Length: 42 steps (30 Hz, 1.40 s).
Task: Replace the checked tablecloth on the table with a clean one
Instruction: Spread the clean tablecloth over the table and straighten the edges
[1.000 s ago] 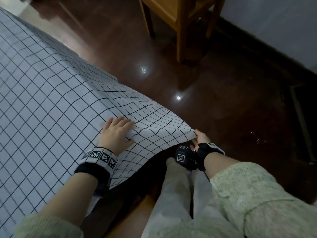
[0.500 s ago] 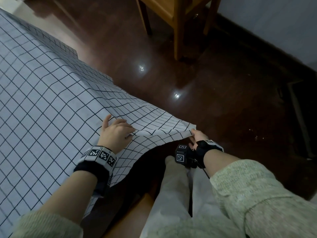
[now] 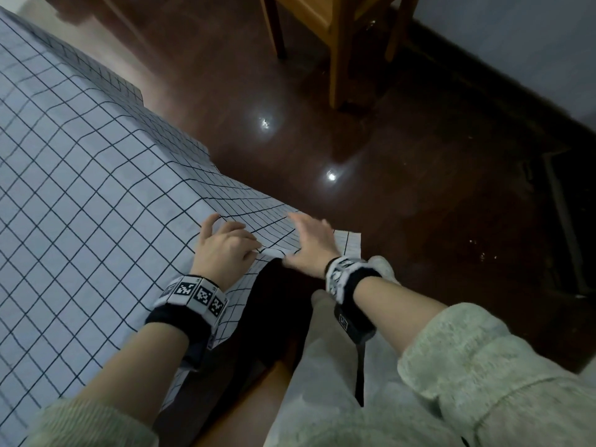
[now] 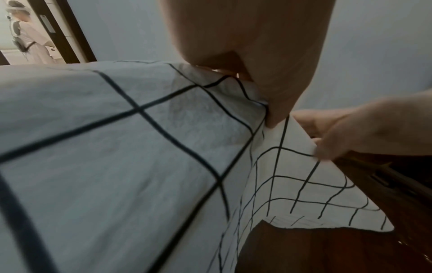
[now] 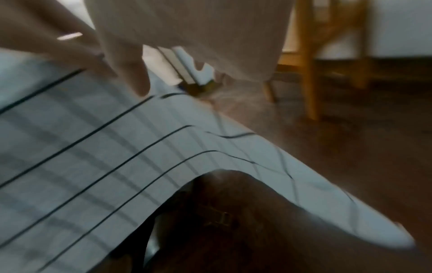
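1. At the near corner of the bench: a white cotton tablecloth with a thin black check [image 3: 80,195], spread over the bench top, its corner flap lifted off the edge and hanging free above the dark red-brown polished floor [image 3: 403,175].
2. Left hand [image 3: 222,250]: fingers curled, pinching a raised fold of the cloth just inside the corner; the left wrist view shows the thumb pressed into the fold.
3. Right hand [image 3: 311,245]: fingers fairly straight and spread, laid on top of the corner flap just beside the left hand. Whether the thumb catches the hem beneath cannot be told, as this view is blurred.
4. Step in hand, by judgement: gathering the corner of the checked cloth to begin taking it off. The cloth covers the whole bench top in view, so removal has barely started.
5. Next move, by judgement: a firm hold with both hands on the corner, then drawing or folding the cloth back across the bench so that it does not trail on the floor.
6. Clean replacement cloth: not in view.
7. Containers: none seen.
8. Also present: a light wooden chair [image 3: 335,43] standing on the floor, well apart from the bench; a second person in a far doorway [image 4: 25,37], small and indistinct.
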Tool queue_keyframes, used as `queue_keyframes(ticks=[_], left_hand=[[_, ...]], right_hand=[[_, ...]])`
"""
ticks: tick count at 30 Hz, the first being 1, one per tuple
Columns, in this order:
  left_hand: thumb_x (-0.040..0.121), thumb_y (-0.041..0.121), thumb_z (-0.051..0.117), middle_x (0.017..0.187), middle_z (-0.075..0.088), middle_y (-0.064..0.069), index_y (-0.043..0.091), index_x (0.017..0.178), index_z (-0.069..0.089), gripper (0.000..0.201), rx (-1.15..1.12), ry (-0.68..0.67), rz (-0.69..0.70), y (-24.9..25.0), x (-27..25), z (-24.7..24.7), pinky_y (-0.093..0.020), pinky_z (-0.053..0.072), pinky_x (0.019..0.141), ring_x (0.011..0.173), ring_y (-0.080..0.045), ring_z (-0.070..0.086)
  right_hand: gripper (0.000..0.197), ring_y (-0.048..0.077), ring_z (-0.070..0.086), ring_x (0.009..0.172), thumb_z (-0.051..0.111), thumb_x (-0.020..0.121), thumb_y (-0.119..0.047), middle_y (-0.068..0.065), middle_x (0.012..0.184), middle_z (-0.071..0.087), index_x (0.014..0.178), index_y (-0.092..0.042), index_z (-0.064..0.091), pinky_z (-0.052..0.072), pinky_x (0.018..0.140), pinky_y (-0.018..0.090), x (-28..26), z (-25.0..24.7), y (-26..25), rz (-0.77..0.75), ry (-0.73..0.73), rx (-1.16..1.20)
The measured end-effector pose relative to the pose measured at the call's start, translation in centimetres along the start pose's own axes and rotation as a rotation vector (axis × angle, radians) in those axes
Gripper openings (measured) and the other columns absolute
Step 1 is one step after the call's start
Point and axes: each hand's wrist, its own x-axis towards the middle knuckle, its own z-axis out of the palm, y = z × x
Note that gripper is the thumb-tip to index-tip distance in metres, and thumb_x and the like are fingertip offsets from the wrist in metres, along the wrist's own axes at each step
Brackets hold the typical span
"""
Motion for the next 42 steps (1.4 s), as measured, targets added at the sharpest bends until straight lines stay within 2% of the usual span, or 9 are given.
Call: queue_keyframes(ticks=[3,7,18,26,34,36,38,40,42], left_hand=[[0.072,0.021,0.076,0.084,0.073,0.01,0.028,0.076,0.077,0.009,0.034,0.038,0.056,0.0,-0.1,0.0,-0.048,0.019,0.107,0.102,-0.02,0.065],[0.074,0.03,0.061,0.09,0.072,0.01,0.025,0.078,0.074,0.015,0.131,0.066,0.115,-0.4,-0.5,-0.5,-0.047,0.017,0.111,0.11,-0.02,0.062],[0.082,0.018,0.064,0.087,0.072,0.012,0.027,0.07,0.073,0.018,0.228,0.142,0.238,-0.2,-1.2,0.1,-0.045,0.019,0.113,0.113,-0.018,0.06],[0.082,0.003,0.057,0.089,0.07,0.004,0.017,0.085,0.073,0.021,0.329,0.158,0.336,0.6,-1.5,1.8,-0.047,0.025,0.112,0.115,-0.023,0.06],[0.085,0.015,0.056,0.11,0.066,0.0,0.017,0.104,0.066,0.022,0.087,0.176,0.451,5.4,-2.6,4.9,-0.039,0.041,0.095,0.107,-0.023,0.059],[0.085,0.029,0.054,0.092,0.065,0.002,0.018,0.089,0.065,0.016,-0.093,0.107,0.225,7.9,-4.0,5.9,-0.034,0.045,0.074,0.09,-0.023,0.061],[0.085,0.054,0.047,0.087,0.064,0.005,0.023,0.089,0.064,0.036,-0.306,-0.226,-0.288,9.3,-4.9,7.3,-0.028,0.043,0.065,0.085,-0.02,0.062],[0.082,0.069,0.046,0.114,0.064,0.004,0.024,0.12,0.06,0.06,-0.63,-0.492,-0.748,9.7,-5.0,9.8,-0.029,0.048,0.081,0.106,-0.019,0.06],[0.081,0.061,0.059,0.135,0.055,0.0,0.019,0.138,0.047,0.072,-1.035,-0.416,-0.982,10.0,-4.1,12.0,-0.034,0.044,0.101,0.123,-0.019,0.052]], right_hand=[[0.089,0.02,0.021,0.144,0.062,0.082,-0.05,0.003,0.158,0.02,0.15,-0.019,0.013,0.001,0.118,0.054,0.3,3.0,-2.7,-0.031,-0.145,-0.174],[0.053,0.024,0.056,0.116,0.051,0.092,-0.037,0.006,0.122,0.061,0.136,-0.01,0.035,0.02,0.114,0.049,0.8,5.3,-3.3,0.028,0.0,-0.182],[0.022,0.02,0.068,0.076,0.064,0.078,-0.011,0.008,0.086,0.07,0.099,-0.002,0.064,0.041,0.1,0.046,-1.2,7.3,2.8,0.187,0.046,-0.445],[0.028,0.023,0.063,0.102,0.044,0.091,-0.012,0.007,0.107,0.068,0.115,-0.009,0.059,0.03,0.111,0.04,-3.7,8.3,7.7,0.486,-0.238,-0.415],[0.025,0.025,0.061,0.101,0.043,0.094,-0.016,0.01,0.113,0.063,0.107,-0.007,0.062,0.048,0.076,0.03,-5.1,7.1,10.5,0.667,-0.39,-0.272],[0.025,0.027,0.06,0.103,0.045,0.093,-0.016,0.012,0.113,0.062,0.108,-0.005,0.062,0.043,0.074,0.028,-5.1,6.7,10.8,0.704,-0.395,-0.23],[0.027,0.028,0.059,0.105,0.044,0.094,-0.014,0.013,0.115,0.062,0.111,-0.003,0.062,0.039,0.075,0.026,-5.0,6.1,11.0,0.699,-0.375,-0.181],[0.031,0.029,0.058,0.109,0.042,0.095,-0.016,0.013,0.119,0.062,0.119,-0.007,0.06,0.039,0.076,0.026,-4.7,5.6,11.2,0.663,-0.35,-0.136],[0.036,0.028,0.057,0.113,0.042,0.096,-0.021,0.01,0.125,0.06,0.128,-0.014,0.056,0.043,0.082,0.027,-4.2,5.0,11.4,0.638,-0.316,-0.091]])
